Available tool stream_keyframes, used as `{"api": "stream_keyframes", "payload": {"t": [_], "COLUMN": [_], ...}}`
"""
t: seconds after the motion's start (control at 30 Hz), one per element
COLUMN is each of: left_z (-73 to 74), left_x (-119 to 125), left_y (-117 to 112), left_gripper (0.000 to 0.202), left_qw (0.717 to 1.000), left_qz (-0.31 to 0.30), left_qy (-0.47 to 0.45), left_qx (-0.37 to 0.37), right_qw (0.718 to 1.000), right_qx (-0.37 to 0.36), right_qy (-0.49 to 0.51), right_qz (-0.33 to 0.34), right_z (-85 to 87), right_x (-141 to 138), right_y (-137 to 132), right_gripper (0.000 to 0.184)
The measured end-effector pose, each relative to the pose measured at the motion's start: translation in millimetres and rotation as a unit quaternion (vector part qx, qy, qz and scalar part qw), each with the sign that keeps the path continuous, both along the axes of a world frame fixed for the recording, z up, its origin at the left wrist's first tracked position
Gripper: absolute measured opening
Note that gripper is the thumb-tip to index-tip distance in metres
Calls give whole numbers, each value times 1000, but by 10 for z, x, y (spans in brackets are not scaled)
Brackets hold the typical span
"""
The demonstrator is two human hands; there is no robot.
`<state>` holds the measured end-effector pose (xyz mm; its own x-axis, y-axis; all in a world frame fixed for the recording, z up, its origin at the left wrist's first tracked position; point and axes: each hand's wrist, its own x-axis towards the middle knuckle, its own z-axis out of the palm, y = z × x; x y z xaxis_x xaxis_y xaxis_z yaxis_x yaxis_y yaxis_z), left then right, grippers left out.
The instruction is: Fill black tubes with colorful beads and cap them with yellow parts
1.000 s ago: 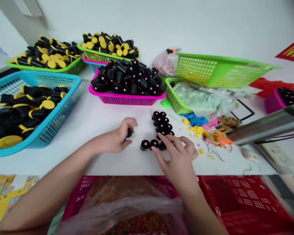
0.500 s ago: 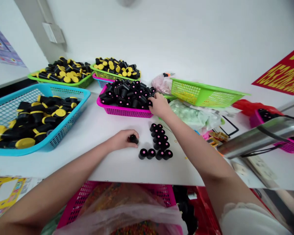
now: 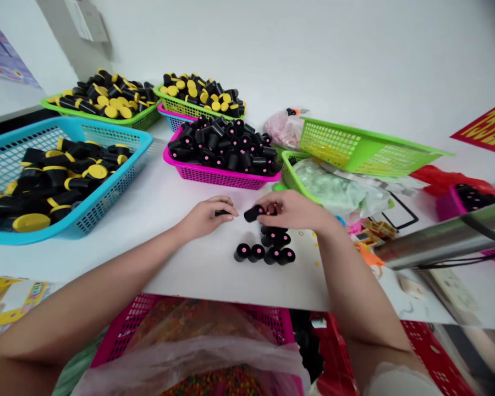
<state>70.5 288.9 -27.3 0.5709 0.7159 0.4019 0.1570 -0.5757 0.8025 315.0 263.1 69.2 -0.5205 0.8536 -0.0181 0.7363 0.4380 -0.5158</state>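
Note:
My right hand [image 3: 292, 209] is closed on a small black cylinder [image 3: 252, 213] with a pink dot on its end, tilted above the table. Its fingers hide part of the group beneath. My left hand [image 3: 208, 218] is closed round another black cylinder [image 3: 221, 213], of which only a dark sliver shows between thumb and fingers. On the white table, just in front of my right hand, black cylinders with pink dots [image 3: 272, 254] stand upright in close rows. Behind both hands, a pink basket [image 3: 223, 179] is heaped with the same pink-dotted cylinders.
A blue basket [image 3: 107, 198] at left and two green baskets [image 3: 144, 122] behind hold black cylinders with yellow caps. Rightward are a tilted green basket [image 3: 371, 157], a bag of pale green pieces [image 3: 338, 187] and a metal tube [image 3: 445, 234]. Below the table edge sits a bag of colourful beads [image 3: 214, 379].
My right hand has come from the pink basket toward me with a black cylinder, over the standing rows. My left hand has turned, hiding most of its cylinder. The camera view has shifted slightly.

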Motion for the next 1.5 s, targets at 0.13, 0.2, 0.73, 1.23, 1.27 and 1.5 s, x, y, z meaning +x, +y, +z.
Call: {"api": "stream_keyframes", "payload": {"t": [0.13,0.2,0.73,1.23,1.27,1.5], "left_z": [-19,-58,-6,-140,-137,-146], "left_x": [32,40,109,72,55,-45], "left_y": [63,85,-78,-42,-16,142], "left_gripper": [27,36,25,52,53,36], "left_qw": [999,998,982,975,980,995], "left_qz": [17,30,-74,-186,-169,-23], "left_qy": [-26,-20,156,108,93,92], "left_qx": [-28,-58,-71,-56,-49,-20], "right_qw": [993,986,970,987,988,950], "right_qx": [61,74,2,66,84,202], "right_qy": [-103,-147,-235,-128,-93,-23], "right_qz": [21,-2,-55,-70,-89,-237], "right_z": [-228,-273,-289,-219,-188,-93], "right_x": [-46,-62,-238,-84,-65,-99], "right_y": [-85,-102,-134,-80,-24,840], "right_gripper": [26,27,22,30,35,77]}}
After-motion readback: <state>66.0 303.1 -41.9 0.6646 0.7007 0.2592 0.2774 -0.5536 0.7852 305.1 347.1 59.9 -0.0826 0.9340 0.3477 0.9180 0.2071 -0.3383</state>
